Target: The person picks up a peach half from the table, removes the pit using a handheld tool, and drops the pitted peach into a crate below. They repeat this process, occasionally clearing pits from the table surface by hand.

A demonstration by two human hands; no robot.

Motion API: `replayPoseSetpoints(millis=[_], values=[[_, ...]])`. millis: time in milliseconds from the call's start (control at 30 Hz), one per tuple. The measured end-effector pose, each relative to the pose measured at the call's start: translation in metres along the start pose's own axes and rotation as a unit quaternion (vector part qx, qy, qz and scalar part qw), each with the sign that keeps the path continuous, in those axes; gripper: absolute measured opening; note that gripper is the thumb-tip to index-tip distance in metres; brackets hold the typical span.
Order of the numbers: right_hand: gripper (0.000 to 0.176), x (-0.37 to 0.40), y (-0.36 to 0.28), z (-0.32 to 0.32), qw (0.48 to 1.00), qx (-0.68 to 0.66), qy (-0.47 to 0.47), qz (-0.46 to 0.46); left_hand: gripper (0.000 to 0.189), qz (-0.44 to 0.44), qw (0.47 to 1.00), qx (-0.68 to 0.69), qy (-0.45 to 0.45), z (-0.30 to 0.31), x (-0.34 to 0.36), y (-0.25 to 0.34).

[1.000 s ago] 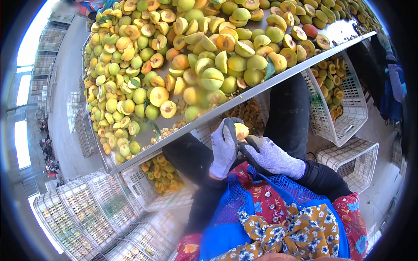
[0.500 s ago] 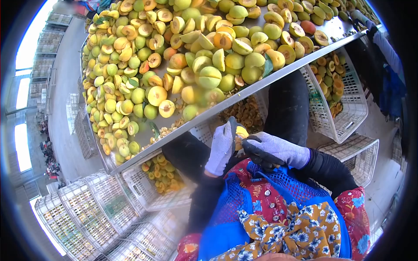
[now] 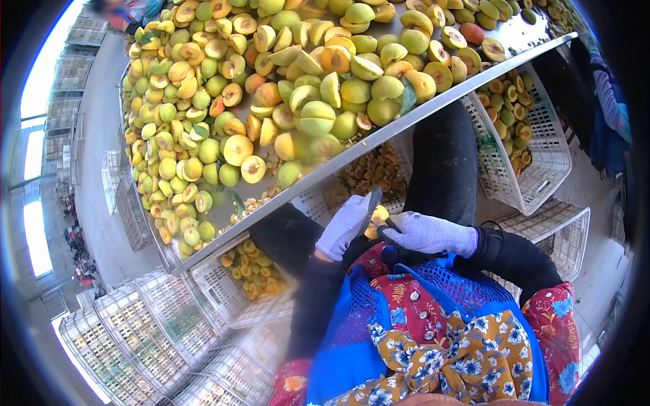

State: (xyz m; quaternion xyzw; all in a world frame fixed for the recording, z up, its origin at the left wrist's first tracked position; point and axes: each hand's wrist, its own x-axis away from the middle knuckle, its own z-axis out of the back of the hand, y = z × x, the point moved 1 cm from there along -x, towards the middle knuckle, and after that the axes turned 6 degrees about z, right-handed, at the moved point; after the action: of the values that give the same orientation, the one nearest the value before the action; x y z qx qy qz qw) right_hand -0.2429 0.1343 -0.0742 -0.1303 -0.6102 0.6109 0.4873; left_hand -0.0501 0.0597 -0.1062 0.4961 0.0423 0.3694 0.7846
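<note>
My left hand (image 3: 345, 224), in a light purple glove with dark fingers and palm, is closed around a yellow stone fruit half (image 3: 379, 216) above my lap. My right hand (image 3: 428, 233), gloved alike, comes in from the right with its fingertips against the same fruit; its curled fingers are partly hidden. I cannot make out whether a tool or a pit is between the fingers. Just beyond both hands, the metal-edged table (image 3: 325, 168) carries a heap of whole and halved yellow-green stone fruits (image 3: 196, 135), with small pits along the near edge.
Beneath the table stand a crate of halves (image 3: 254, 271) on the left, brownish pieces (image 3: 376, 169) between my knees, and a tilted white crate (image 3: 535, 162) on the right. Stacked crates (image 3: 135, 331) fill the lower left. Another person's sleeved arm (image 3: 609, 101) shows at the right edge.
My right hand has turned from a curled grip to fingers extended toward the fruit. My left hand has tilted to the right. The view has shifted slightly.
</note>
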Motion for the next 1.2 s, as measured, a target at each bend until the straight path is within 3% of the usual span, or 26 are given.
replayPoseSetpoints(millis=[67, 200, 267, 300, 333, 367, 433, 467, 567, 633, 667, 700, 767, 800, 867, 900, 933, 1033, 1067, 1167, 1200], values=[[0.049, 0.003, -0.022, 0.016, 0.994, -0.098, -0.002, -0.053, 0.036, 0.056, 0.980, 0.174, 0.079, -0.002, 0.000, 0.015], [0.051, 0.004, -0.032, 0.020, 0.969, -0.238, -0.007, -0.059, 0.049, 0.125, 0.963, 0.128, 0.200, -0.004, 0.000, 0.039], [0.048, 0.006, -0.028, 0.022, 0.896, -0.431, -0.051, -0.095, 0.049, 0.150, 0.945, 0.114, 0.266, -0.008, 0.000, 0.048], [0.047, 0.006, -0.027, 0.022, 0.843, -0.522, -0.072, -0.112, 0.047, 0.121, 0.944, 0.099, 0.289, -0.010, 0.000, 0.048], [0.041, 0.006, -0.028, 0.021, 0.754, -0.639, -0.078, -0.135, 0.045, 0.092, 0.942, 0.084, 0.313, -0.013, 0.001, 0.048], [0.040, 0.006, -0.026, 0.019, 0.712, -0.683, -0.110, -0.120, 0.043, 0.064, 0.938, 0.067, 0.335, -0.015, 0.002, 0.048], [0.037, 0.005, -0.020, 0.017, 0.621, -0.759, -0.173, -0.087, 0.041, 0.028, 0.917, 0.225, 0.328, -0.010, -0.001, 0.060], [0.034, 0.003, -0.019, 0.016, 0.595, -0.775, -0.196, -0.088, 0.038, 0.016, 0.923, 0.207, 0.323, -0.010, 0.000, 0.056], [0.035, 0.004, -0.018, 0.012, 0.567, -0.792, -0.208, -0.086, 0.034, 0.030, 0.912, 0.258, 0.319, -0.011, 0.001, 0.057], [0.036, 0.005, -0.029, 0.011, 0.704, -0.694, -0.095, -0.115, 0.033, 0.125, 0.922, 0.207, 0.301, -0.012, -0.002, 0.052], [0.037, 0.006, -0.032, 0.011, 0.763, -0.633, -0.038, -0.128, 0.033, 0.125, 0.924, 0.206, 0.296, -0.014, -0.002, 0.050], [0.038, 0.007, -0.030, 0.011, 0.722, -0.677, -0.075, -0.123, 0.034, 0.125, 0.926, 0.206, 0.290, -0.015, -0.003, 0.048], [0.039, 0.010, -0.020, 0.009, 0.627, -0.756, -0.149, -0.110, 0.036, 0.029, 0.925, 0.252, 0.281, -0.018, 0.000, 0.043], [0.039, 0.010, -0.021, 0.006, 0.542, -0.812, -0.190, -0.099, 0.038, 0.007, 0.924, 0.261, 0.279, -0.013, 0.001, 0.047], [0.039, 0.005, -0.015, 0.004, 0.467, -0.842, -0.253, -0.099, 0.040, -0.053, 0.935, 0.179, 0.303, -0.009, 0.002, 0.053], [0.038, 0.004, -0.015, 0.005, 0.426, -0.853, -0.284, -0.100, 0.042, -0.047, 0.930, 0.202, 0.304, -0.011, 0.003, 0.053], [0.038, 0.004, -0.017, 0.006, 0.441, -0.844, -0.296, -0.079, 0.043, -0.042, 0.924, 0.225, 0.307, -0.012, 0.003, 0.053], [0.036, 0.010, -0.038, 0.018, 0.739, -0.652, -0.085, -0.146, 0.047, 0.027, 0.922, 0.278, 0.269, -0.015, 0.003, 0.048], [0.033, 0.011, -0.048, 0.020, 0.684, -0.708, -0.091, -0.149, 0.048, 0.022, 0.909, 0.326, 0.261, -0.022, 0.004, 0.037], [0.031, 0.004, -0.022, 0.003, 0.477, -0.840, -0.251, -0.064, 0.049, -0.044, 0.920, 0.236, 0.309, -0.009, 0.010, 0.052], [0.031, 0.007, -0.041, 0.006, 0.485, -0.852, -0.120, -0.155, 0.048, -0.060, 0.918, 0.220, 0.323, -0.009, 0.011, 0.049]])
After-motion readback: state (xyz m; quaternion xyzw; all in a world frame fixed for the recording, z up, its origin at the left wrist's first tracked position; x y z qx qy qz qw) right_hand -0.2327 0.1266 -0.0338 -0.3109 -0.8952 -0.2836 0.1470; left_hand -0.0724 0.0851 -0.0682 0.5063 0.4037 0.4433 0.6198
